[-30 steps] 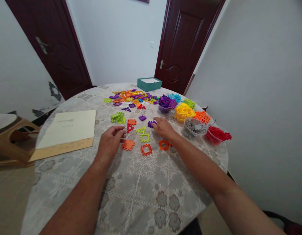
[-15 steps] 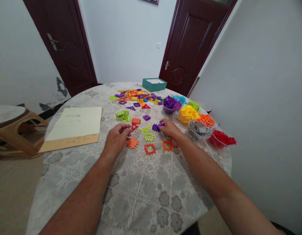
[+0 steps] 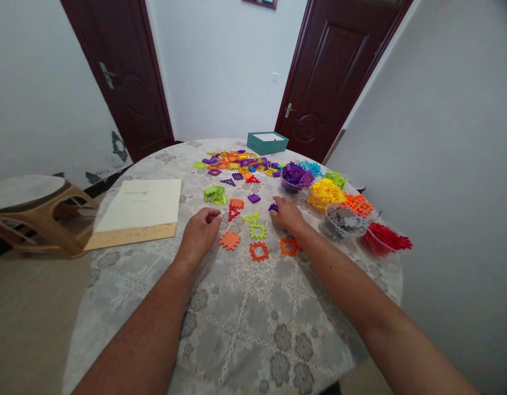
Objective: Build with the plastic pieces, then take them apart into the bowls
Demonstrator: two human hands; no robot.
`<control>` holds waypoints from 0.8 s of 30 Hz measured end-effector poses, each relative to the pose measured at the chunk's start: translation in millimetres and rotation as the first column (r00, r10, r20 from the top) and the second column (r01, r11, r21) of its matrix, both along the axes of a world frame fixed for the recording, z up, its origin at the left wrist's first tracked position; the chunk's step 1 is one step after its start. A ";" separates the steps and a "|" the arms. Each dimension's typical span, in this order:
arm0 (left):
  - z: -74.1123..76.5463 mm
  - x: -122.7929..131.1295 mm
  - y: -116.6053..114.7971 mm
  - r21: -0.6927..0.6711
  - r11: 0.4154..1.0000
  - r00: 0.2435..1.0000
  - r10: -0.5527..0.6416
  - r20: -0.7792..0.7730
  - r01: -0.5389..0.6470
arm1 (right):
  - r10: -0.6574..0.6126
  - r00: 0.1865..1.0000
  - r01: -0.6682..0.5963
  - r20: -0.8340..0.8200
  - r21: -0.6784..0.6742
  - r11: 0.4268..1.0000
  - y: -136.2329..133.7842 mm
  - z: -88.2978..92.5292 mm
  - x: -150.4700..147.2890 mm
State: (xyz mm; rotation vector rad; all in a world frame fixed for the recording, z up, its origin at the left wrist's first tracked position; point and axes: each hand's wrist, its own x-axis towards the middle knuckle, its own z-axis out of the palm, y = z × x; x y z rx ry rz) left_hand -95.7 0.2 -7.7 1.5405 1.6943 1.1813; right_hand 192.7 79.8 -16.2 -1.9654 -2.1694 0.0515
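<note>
My right hand (image 3: 286, 215) rests on the round table (image 3: 245, 323) with its fingers closed over a small purple plastic piece (image 3: 273, 207). My left hand (image 3: 201, 230) lies curled on the cloth, fingers bent together, beside an orange toothed square (image 3: 230, 240). Between the hands lie a green square frame (image 3: 257, 231), a green triangle (image 3: 251, 218), a red frame (image 3: 258, 251) and an orange frame (image 3: 289, 246). What, if anything, the left fingers hold is hidden.
Clear tubs of sorted pieces stand at the right: purple (image 3: 295, 175), yellow (image 3: 326, 193), grey (image 3: 344, 220), red (image 3: 385, 238). A loose pile of mixed pieces (image 3: 237, 162) and a teal box (image 3: 267, 142) lie farther back. A booklet (image 3: 138, 211) lies left; a stool (image 3: 35, 211) stands beside the table.
The camera has swung left, so everything sits further right in the picture. My right hand has closed further over the purple piece; my left hand's fingers have curled down onto the cloth.
</note>
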 end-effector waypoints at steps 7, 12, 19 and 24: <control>-11.2 7.2 -5.8 -0.077 0.975 0.867 -0.220 -0.447 0.208 | 0.066 0.997 -0.062 -0.039 0.094 0.994 -3.5 0.0 -18.1; -10.5 8.8 -9.8 -0.095 0.955 0.751 -0.279 -0.599 0.279 | 0.357 0.931 -0.351 -0.075 0.081 0.933 -9.8 1.6 -56.4; 0.4 12.1 -15.9 -0.135 0.932 0.605 -0.325 -0.727 0.337 | 0.339 0.940 -0.338 0.035 -0.021 0.941 -15.1 6.6 -119.3; 2.1 11.8 -16.5 -0.154 0.930 0.612 -0.339 -0.715 0.335 | 0.337 0.941 -0.336 0.031 -0.026 0.941 -16.1 3.7 -122.8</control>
